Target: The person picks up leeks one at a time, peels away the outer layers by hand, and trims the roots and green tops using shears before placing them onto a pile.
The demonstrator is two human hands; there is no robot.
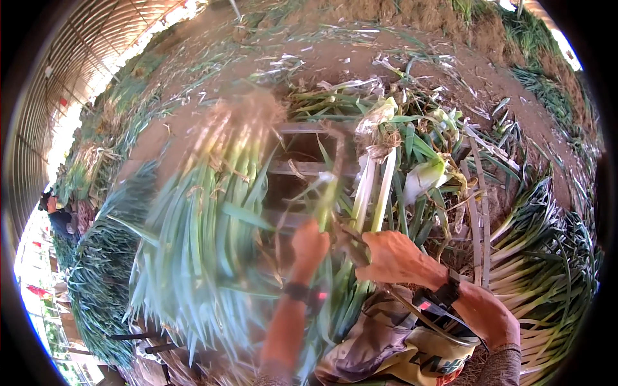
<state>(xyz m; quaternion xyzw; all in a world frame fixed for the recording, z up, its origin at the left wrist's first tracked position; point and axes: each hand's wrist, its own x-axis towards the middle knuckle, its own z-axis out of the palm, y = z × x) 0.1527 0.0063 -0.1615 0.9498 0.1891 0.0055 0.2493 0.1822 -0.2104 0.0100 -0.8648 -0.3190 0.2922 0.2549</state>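
My left hand, smeared by motion, is closed on a green onion whose pale stalk and roots point away from me. To its right, my right hand is closed, its fingers curled by a narrow dark thing that I cannot make out. Just beyond the right hand lie two white onion stalks with roots at their far ends. Left of my hands rests a big bunch of green onions, roots far, leaves toward me. Under it, part of a slatted wooden frame shows.
Loose leaves and peeled scraps lie beyond my right hand. White-stalked onions are piled at the right, leafy heaps at the left. Camouflage cloth and a yellow printed bag are close to me. Scraps litter the dirt floor.
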